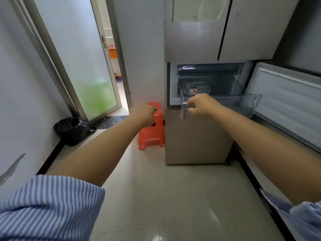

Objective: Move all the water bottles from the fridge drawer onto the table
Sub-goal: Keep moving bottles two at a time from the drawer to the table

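Nearest to me are my two striped sleeves [50, 207], with both bare forearms stretched out toward the fridge [217, 40]. My left hand [142, 113] hangs to the left of the fridge, above the orange stool [151, 134]; its fingers are curled round something small and green [154, 108] that peeks out past the knuckles, and I cannot tell what it is. My right hand [201, 105] is at the front left corner of the clear drawer [225, 100], which is pulled out of the fridge's lower section; the fingers are bent and pinch the drawer's front edge. Inside the drawer, toward its back left, I make out a bottle [193, 90] with a red and white label lying behind the clear wall, blurred, so I cannot count how many there are. The lower fridge door [284, 96] stands swung open to the right of the drawer. Left of the fridge, past the stool, a black bag [73, 129] sits on the floor by a frosted glass door [83, 63].
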